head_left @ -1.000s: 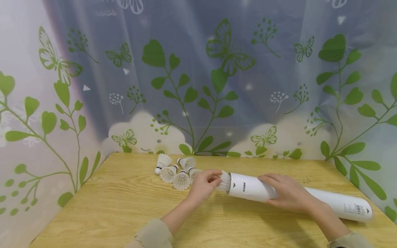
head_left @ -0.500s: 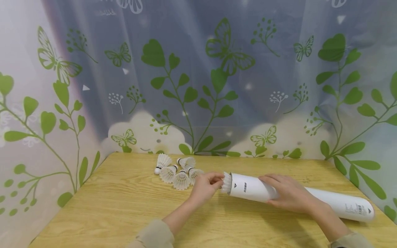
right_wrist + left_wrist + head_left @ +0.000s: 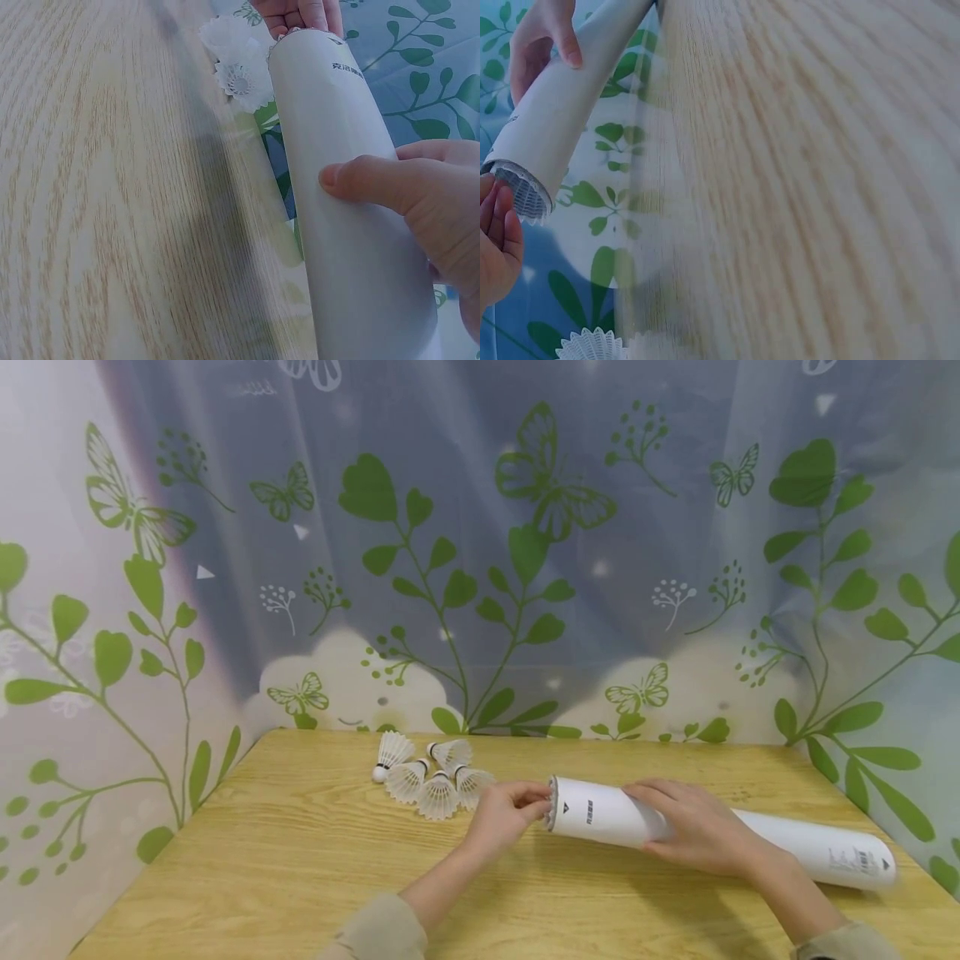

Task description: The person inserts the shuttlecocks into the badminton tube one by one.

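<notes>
My left fingers (image 3: pixel 525 795) press a shuttlecock (image 3: pixel 521 195) into the tube (image 3: pixel 720 831) at three o'clock; my right hand (image 3: pixel 693 827) grips it. Pushing crookedly could crush the feathers.

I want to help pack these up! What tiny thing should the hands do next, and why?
Probably give one more gentle push. The left hand presses its fingers against the shuttlecock whose feather rim just pokes out of the white tube, while the right hand grips the tube on the table. Five loose shuttlecocks lie beside the left hand.
</notes>
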Demonstrator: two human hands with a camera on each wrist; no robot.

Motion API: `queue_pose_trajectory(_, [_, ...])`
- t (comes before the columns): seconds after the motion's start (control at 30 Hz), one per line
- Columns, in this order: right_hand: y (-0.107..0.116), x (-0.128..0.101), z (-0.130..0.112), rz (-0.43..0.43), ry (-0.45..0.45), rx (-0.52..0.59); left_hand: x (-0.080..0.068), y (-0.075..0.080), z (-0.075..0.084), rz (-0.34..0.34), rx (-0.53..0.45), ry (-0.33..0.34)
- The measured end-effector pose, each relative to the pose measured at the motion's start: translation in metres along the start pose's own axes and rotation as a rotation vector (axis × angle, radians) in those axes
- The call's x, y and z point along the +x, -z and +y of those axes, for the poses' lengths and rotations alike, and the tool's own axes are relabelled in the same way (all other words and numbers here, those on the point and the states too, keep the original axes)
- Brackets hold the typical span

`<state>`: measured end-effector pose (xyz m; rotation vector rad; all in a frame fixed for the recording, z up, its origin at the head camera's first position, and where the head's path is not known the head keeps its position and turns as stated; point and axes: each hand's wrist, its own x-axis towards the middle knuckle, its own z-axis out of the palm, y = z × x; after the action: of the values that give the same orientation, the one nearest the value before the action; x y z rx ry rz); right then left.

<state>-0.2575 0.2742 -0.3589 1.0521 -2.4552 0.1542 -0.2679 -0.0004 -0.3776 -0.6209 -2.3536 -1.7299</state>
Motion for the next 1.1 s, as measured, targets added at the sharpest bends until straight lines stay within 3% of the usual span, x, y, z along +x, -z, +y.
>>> queue_pose_trajectory(0.43, [0.002, 0.003, -0.002, -0.020, -0.028, 0.008, 0.002, -0.003, 0.001, -0.001, -0.010, 0.014])
queue_pose_trajectory(0.77, [0.003, 0.002, -0.003, -0.013, -0.017, 0.012, 0.002, -0.002, 0.002, -0.036, -0.024, 0.067])
queue_pose_trajectory(0.93, [0.003, 0.001, -0.002, -0.019, -0.046, 0.017, 0.002, 0.006, -0.001, -0.053, 0.029, 0.048])
queue_pose_trajectory(1.1, [0.003, 0.000, -0.001, -0.009, -0.043, 0.021, 0.001, 0.024, -0.004, -0.051, 0.107, 0.008])
